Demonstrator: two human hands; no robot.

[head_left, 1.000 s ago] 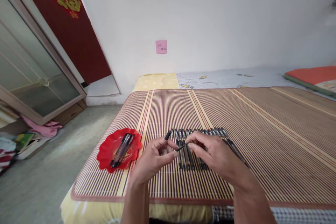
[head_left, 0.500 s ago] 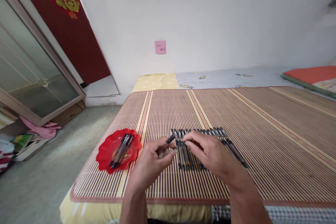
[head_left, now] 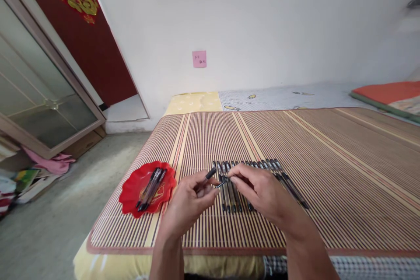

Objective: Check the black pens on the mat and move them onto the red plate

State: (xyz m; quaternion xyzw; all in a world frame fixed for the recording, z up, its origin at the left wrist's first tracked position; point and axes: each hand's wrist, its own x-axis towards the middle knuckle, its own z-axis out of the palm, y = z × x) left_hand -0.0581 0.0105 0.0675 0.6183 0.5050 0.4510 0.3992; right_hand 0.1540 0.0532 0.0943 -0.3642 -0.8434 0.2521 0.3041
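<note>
Head cam, so starting at the hands: left hand (head_left: 190,199) has its fingers curled round a pen (head_left: 210,173), black end poking up past the index finger, rest of the barrel mostly hidden in the grip. Right hand (head_left: 259,183) is in a fingertip pinch on a thin dark rod (head_left: 222,184), whose other end meets the left thumb; can't tell if it's a refill or some other pen part. Both bits are up off the mat (head_left: 203,140), above the near-left part of a row of pens (head_left: 234,199) lying side by side, partly blocked by the right hand. My guess on handling: pen's light and stiff, smooth enough to roll or slip, so I'd hold it mid-barrel. The rod looks skinny and probably bends if you squeeze sideways, so pinch near the end and go easy. Further left there's a red wavy-rimmed plate (head_left: 129,194) with a little bunch of pens (head_left: 152,189) on it. Past the mat, a pink note (head_left: 199,59) on the wall (head_left: 262,22), and an orange-topped pad (head_left: 387,92) far right.
</note>
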